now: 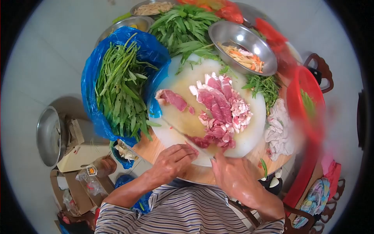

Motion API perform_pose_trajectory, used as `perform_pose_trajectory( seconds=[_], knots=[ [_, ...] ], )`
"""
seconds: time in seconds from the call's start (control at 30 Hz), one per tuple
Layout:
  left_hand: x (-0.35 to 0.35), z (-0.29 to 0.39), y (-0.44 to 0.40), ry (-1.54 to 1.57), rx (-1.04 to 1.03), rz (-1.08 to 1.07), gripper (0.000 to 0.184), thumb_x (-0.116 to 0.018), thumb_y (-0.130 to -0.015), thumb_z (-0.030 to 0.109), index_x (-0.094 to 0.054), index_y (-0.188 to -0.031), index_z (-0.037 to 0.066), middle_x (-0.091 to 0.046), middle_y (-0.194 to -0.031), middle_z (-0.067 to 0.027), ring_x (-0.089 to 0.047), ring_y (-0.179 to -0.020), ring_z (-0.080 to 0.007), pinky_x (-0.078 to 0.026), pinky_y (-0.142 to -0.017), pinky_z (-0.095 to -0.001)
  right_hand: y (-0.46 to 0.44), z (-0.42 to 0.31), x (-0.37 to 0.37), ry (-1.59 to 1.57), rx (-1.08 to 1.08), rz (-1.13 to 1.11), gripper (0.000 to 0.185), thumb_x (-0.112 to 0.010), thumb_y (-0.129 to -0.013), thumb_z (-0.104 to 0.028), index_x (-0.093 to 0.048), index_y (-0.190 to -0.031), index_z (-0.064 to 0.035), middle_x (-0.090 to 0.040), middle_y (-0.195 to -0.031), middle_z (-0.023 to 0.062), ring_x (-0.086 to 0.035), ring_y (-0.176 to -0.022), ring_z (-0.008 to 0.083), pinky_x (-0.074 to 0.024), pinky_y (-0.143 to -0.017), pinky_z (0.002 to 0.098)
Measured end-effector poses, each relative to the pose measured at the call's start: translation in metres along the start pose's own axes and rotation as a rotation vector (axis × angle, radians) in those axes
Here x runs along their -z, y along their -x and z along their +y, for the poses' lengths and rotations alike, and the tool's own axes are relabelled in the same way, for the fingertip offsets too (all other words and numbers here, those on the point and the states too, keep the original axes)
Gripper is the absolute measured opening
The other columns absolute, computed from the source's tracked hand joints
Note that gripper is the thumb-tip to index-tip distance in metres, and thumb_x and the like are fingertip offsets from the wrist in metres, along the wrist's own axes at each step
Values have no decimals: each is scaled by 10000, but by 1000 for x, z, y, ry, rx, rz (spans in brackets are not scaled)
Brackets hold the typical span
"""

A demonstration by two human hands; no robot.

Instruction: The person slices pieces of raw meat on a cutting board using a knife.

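My left hand (pixel 175 162) is at the near edge of the round white cutting board (pixel 167 136), its fingers curled over a small piece of raw meat that they mostly hide. Beside it, my right hand (pixel 237 175) is closed around a knife, the handle covered by the fingers. The knife's thin blade (pixel 180 132) shows nearly edge-on, slanting to the far left across the board. Beyond the hands lies a heap of sliced red meat (pixel 218 107) with pale fatty bits. A separate chunk of meat (pixel 171 99) sits to its left.
Leafy greens (pixel 120 89) fill a blue plastic bag (pixel 89 84) at left, with more greens (pixel 183 27) behind the board. A steel bowl (pixel 218 33) holds shredded vegetables. A crumpled cloth (pixel 278 132) and a blurred red basket (pixel 290 101) are at right; boxes (pixel 74 187) stand lower left.
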State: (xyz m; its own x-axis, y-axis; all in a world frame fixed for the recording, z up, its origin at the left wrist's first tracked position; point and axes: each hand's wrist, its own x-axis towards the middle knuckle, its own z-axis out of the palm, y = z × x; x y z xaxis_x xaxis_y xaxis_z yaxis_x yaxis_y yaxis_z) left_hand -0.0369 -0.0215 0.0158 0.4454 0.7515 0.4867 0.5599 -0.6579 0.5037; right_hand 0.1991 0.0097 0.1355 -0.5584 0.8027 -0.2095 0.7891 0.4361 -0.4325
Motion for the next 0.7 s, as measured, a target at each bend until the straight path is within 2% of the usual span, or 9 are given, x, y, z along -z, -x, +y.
perform_pose_trajectory(
  seconds=[0.07,0.27,0.37,0.4,0.47,0.57,0.63,0.7],
  knots=[
    [-2,-2,2,8,-1,4,457,-705,-737,94,-746,-1178,-19,-755,-1187,-114,-722,-1104,-303,-610,-980,-413,17,2,-3,98,43,-71,132,-632,-995,-91,-600,-981,37,-690,-635,199,-733,-584,407,-593,-552,493],
    [-1,1,0,-1,22,-23,463,-722,-720,102,-747,-1167,-16,-749,-1177,-122,-713,-1105,-314,-606,-968,-408,20,6,-14,113,4,-151,137,-641,-952,-74,-609,-985,54,-695,-636,216,-737,-578,403,-596,-542,483],
    [4,1,-1,0,47,-74,459,-721,-722,103,-747,-1164,-19,-749,-1176,-124,-713,-1110,-313,-606,-970,-408,-3,-3,-25,50,11,-90,135,-635,-966,-79,-615,-983,53,-702,-648,228,-751,-613,412,-601,-557,485],
    [4,1,-2,2,40,-68,462,-721,-723,105,-749,-1167,-19,-750,-1181,-122,-714,-1115,-313,-605,-975,-409,-13,-2,-29,50,14,-82,135,-635,-966,-79,-615,-983,53,-702,-648,228,-751,-613,412,-601,-557,485],
    [3,2,0,-1,34,-66,466,-721,-723,107,-750,-1171,-20,-750,-1185,-121,-715,-1120,-313,-605,-980,-410,-27,0,-37,47,89,76,156,-619,-1002,-98,-614,-998,58,-696,-643,228,-756,-634,417,-602,-573,489],
    [-1,0,1,-14,21,-18,466,-718,-728,104,-752,-1176,-20,-751,-1193,-123,-719,-1124,-316,-606,-987,-415,-30,10,-40,-21,58,122,179,-615,-1029,-123,-617,-984,51,-693,-651,230,-745,-618,417,-597,-580,496],
    [-1,0,1,10,27,69,435,-728,-739,54,-770,-1171,18,-762,-1162,-103,-741,-1082,-313,-625,-964,-417,-15,1,-20,-38,44,75,185,-620,-1029,-128,-619,-975,48,-696,-659,225,-739,-606,412,-597,-577,493],
    [-2,-1,4,2,23,53,436,-721,-737,68,-766,-1166,2,-759,-1168,-113,-736,-1087,-309,-623,-953,-411,0,0,-7,-46,23,42,191,-625,-1029,-134,-621,-965,46,-698,-667,221,-733,-593,406,-596,-573,491]
  ],
)
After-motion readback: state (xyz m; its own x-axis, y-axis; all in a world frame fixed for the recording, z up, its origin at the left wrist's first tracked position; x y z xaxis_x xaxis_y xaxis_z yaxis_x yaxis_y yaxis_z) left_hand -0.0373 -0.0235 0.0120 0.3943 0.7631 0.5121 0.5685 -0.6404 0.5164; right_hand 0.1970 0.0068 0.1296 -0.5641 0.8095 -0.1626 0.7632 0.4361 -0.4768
